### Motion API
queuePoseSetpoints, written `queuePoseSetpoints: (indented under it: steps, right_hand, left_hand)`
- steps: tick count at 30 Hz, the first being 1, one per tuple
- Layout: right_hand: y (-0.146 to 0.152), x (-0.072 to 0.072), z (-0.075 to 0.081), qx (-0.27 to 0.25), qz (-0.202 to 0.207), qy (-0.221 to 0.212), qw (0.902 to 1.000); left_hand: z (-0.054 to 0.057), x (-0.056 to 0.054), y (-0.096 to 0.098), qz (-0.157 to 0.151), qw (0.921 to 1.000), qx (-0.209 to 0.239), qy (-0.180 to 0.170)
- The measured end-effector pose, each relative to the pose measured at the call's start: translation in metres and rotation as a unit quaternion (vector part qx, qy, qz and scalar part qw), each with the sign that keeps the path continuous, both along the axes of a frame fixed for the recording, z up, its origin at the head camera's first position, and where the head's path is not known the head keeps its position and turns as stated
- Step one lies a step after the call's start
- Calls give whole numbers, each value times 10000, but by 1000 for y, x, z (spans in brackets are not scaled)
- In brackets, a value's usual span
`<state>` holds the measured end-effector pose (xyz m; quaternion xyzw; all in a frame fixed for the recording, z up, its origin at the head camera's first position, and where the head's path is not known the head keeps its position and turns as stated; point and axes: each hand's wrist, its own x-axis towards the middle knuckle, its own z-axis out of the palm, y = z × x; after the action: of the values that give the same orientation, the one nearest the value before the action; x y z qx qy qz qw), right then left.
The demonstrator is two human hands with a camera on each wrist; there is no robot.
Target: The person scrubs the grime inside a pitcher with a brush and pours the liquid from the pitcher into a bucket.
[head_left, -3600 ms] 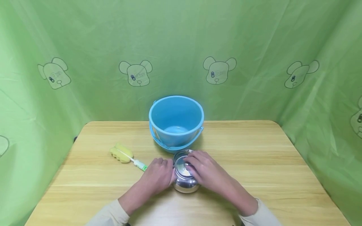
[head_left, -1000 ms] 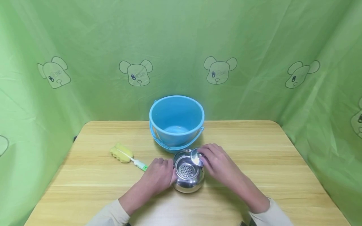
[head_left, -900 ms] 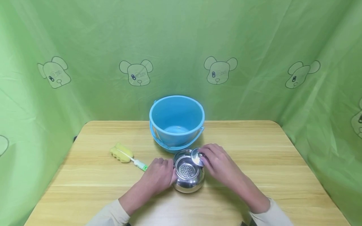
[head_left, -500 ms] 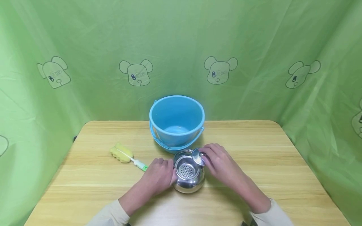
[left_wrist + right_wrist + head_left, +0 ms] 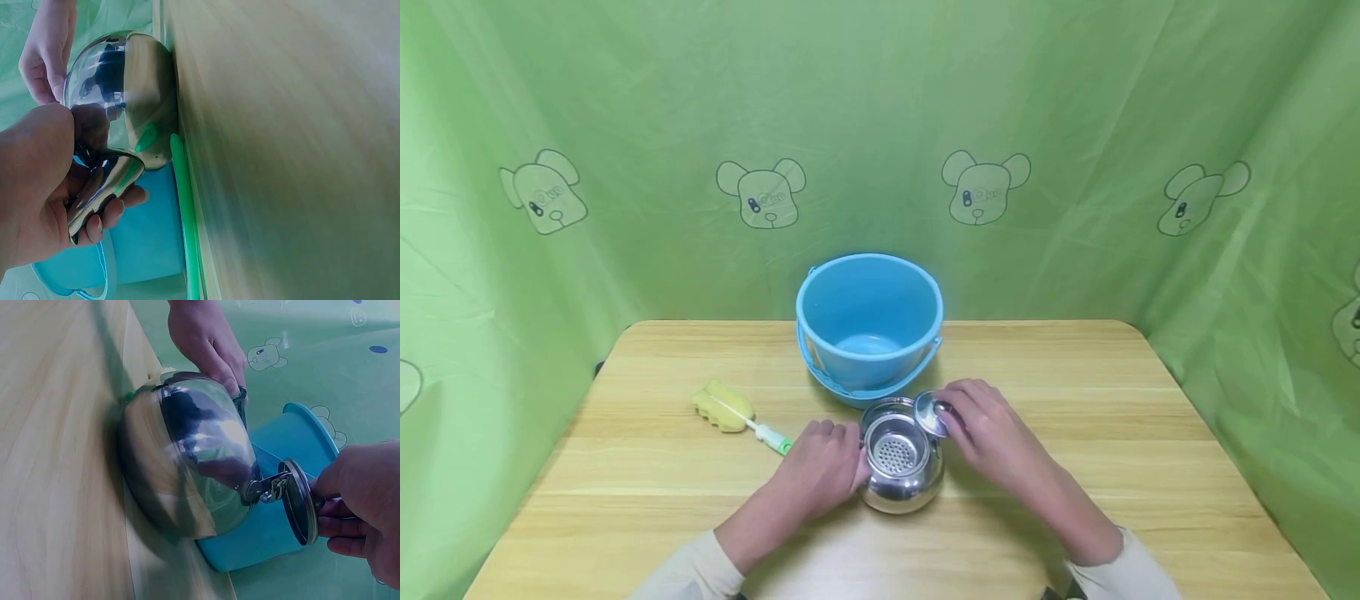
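Note:
A round stainless steel teapot (image 5: 901, 496) stands on the table, its top uncovered over a perforated metal strainer (image 5: 895, 455). My left hand (image 5: 820, 467) grips a shiny tapered part (image 5: 106, 194) on the teapot's left side; in the left wrist view the fingers curl round it. With thumb and fingers my right hand (image 5: 992, 429) pinches the knob of the small round lid (image 5: 931, 414). That lid stands tilted up at the teapot's right rim, joined to it by a metal hinge (image 5: 269, 487) seen in the right wrist view.
A blue bucket (image 5: 868, 367) with its handle hanging down in front stands just behind the teapot. A yellow sponge brush (image 5: 726, 407) lies at the left, its white and green handle reaching toward my left hand. A green curtain (image 5: 880, 100) surrounds the wooden table (image 5: 1075, 400).
My right hand has lifted the lid off the teapot's opening and swung it back to the right, uncovering the strainer. Lately it tilts slightly further right. My left hand keeps its hold.

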<state>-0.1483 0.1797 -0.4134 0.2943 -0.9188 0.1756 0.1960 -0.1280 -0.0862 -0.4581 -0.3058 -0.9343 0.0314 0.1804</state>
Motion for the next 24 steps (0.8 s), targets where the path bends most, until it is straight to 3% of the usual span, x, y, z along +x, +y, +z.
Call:
queuePoseSetpoints:
  steps: [24]
  right_hand:
    - [11, -8, -4, -83, -143, -123, 9998]
  left_hand:
    - [0, 0, 0, 10, 10000, 61, -36]
